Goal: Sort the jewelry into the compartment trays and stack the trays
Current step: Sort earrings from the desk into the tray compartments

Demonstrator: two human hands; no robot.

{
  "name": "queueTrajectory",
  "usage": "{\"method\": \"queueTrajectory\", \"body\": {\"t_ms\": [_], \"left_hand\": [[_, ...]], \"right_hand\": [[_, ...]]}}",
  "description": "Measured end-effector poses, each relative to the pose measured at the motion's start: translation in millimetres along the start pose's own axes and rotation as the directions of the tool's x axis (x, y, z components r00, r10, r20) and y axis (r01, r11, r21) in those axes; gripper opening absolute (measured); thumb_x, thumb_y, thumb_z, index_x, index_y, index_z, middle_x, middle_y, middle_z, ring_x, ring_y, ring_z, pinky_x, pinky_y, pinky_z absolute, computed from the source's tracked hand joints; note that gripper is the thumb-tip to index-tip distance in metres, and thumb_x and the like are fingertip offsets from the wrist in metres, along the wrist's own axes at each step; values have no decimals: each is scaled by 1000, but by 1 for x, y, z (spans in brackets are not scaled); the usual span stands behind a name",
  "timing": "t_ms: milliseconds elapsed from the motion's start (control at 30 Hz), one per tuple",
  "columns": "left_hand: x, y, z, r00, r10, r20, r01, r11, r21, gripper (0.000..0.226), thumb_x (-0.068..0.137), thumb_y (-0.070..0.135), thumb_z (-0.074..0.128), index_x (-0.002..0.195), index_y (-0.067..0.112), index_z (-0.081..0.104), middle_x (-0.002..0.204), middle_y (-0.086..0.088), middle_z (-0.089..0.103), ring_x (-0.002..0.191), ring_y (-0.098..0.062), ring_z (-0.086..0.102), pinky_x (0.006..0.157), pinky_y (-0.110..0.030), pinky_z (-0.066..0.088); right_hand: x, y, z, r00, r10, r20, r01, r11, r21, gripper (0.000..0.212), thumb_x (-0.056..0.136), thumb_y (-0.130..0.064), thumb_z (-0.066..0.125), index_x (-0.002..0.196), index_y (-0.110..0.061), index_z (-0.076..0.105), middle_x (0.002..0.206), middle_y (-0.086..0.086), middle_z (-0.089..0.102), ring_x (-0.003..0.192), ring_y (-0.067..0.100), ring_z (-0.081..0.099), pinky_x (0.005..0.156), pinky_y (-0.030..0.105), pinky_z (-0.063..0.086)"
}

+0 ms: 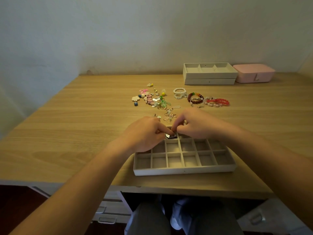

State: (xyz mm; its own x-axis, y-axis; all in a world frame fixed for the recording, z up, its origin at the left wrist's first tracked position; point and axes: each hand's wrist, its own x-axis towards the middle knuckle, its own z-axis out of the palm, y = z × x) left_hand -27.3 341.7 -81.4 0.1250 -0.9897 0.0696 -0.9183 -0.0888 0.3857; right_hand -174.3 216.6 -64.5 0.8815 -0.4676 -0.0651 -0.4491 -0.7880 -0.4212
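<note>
A grey tray (184,171) with several small square compartments lies near the table's front edge. Over its far row, my left hand (144,133) and my right hand (191,123) meet, both pinching a small silvery earring (170,136) above a far compartment. My hands hide the tray's far-left cells. Behind them lies a loose pile of earrings and charms (155,100), pink, green and gold. To its right lie beaded bracelets: white pearl (179,92), dark red (195,98) and bright red (218,102).
Two stacked grey trays (210,77) stand at the back right, the top one with three long compartments. A pink jewelry box (254,72) sits beside them against the wall. Drawers and my knees show below the table's front edge (152,188).
</note>
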Motion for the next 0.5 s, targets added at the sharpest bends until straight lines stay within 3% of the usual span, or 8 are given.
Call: {"method": "queueTrajectory", "body": {"t_ms": [100, 167, 333, 500], "left_hand": [[1, -2, 0, 998, -29, -49, 27, 999, -36, 29, 91, 22, 58, 99, 42, 77, 80, 14, 50, 75, -9, 49, 67, -33, 41], [1, -4, -1, 998, -30, -61, 25, 997, -70, 29, 90, 21, 59, 95, 42, 78, 81, 12, 52, 75, -8, 49, 70, -36, 45], [-2, -2, -2, 1000, -12, -12, 12, 1000, -19, 27, 93, 23, 59, 104, 41, 77, 77, 17, 48, 74, -8, 47, 64, -31, 35], [-3, 2, -3, 1000, -9, 14, 9, 1000, 24, 29, 94, 25, 59, 111, 42, 74, 77, 19, 49, 76, -10, 48, 65, -30, 35]], "right_hand": [[-1, -3, 0, 1000, -12, 16, 12, 999, -39, 29, 94, -18, 57, 100, -31, 82, 87, -20, 69, 64, -3, 56, 54, 16, 41], [-1, -3, -1, 1000, -21, 10, 21, 1000, -13, 29, 94, -18, 56, 101, -30, 82, 90, -18, 71, 71, 0, 60, 59, 20, 49], [-4, -2, -1, 998, -42, 38, 41, 999, 22, 28, 94, -18, 58, 100, -31, 82, 96, -16, 71, 88, 7, 65, 81, 36, 59], [-4, -2, -2, 999, -37, 31, 37, 999, 8, 28, 94, -18, 57, 100, -30, 82, 98, -15, 72, 90, 5, 64, 85, 35, 59]]}}
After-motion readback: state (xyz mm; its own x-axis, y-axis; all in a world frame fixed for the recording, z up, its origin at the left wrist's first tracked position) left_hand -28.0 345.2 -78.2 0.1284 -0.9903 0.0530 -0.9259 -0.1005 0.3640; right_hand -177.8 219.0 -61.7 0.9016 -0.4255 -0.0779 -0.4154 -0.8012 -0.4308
